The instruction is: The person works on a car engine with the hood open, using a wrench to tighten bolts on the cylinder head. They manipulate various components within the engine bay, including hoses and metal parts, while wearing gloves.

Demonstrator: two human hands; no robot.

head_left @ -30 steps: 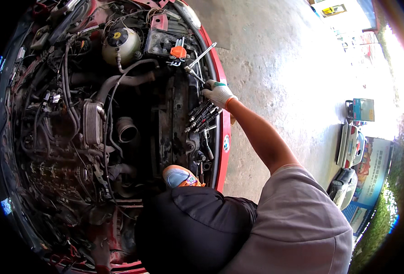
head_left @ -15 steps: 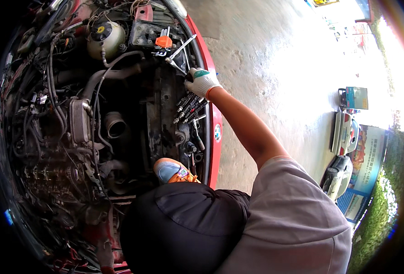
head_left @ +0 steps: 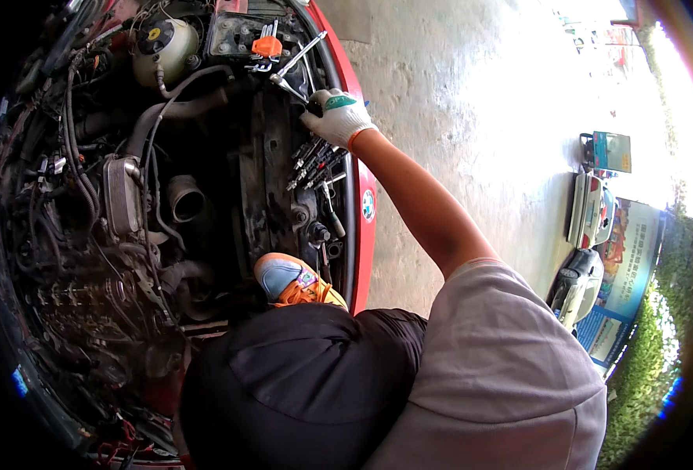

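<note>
One right hand (head_left: 337, 116), in a white glove, is in view; its fingers are closed around the dark end of one metal ratchet (head_left: 288, 88), which lies near the upper front edge of the engine bay (head_left: 264, 149). State of the left hand: cannot tell. One slim rod (head_left: 303, 54) slants up from the ratchet head; whether the two are joined cannot be told. Counted nearby: one orange hex-key holder (head_left: 267, 48), one tool with a grey handle (head_left: 336, 225) and one cluster of dark sockets (head_left: 311, 162), too crowded to count singly. Further in: one reservoir (head_left: 162, 59) with a black cap, one ribbed cooler (head_left: 122, 196). Obstructions: one black-clad leg (head_left: 292, 376) and one multicoloured shoe (head_left: 292, 279) cover the lower bay; the forearm (head_left: 417, 184) extends over the concrete floor (head_left: 456, 102). Beyond stand two cars, one white (head_left: 593, 207), one dark (head_left: 581, 286)
</note>
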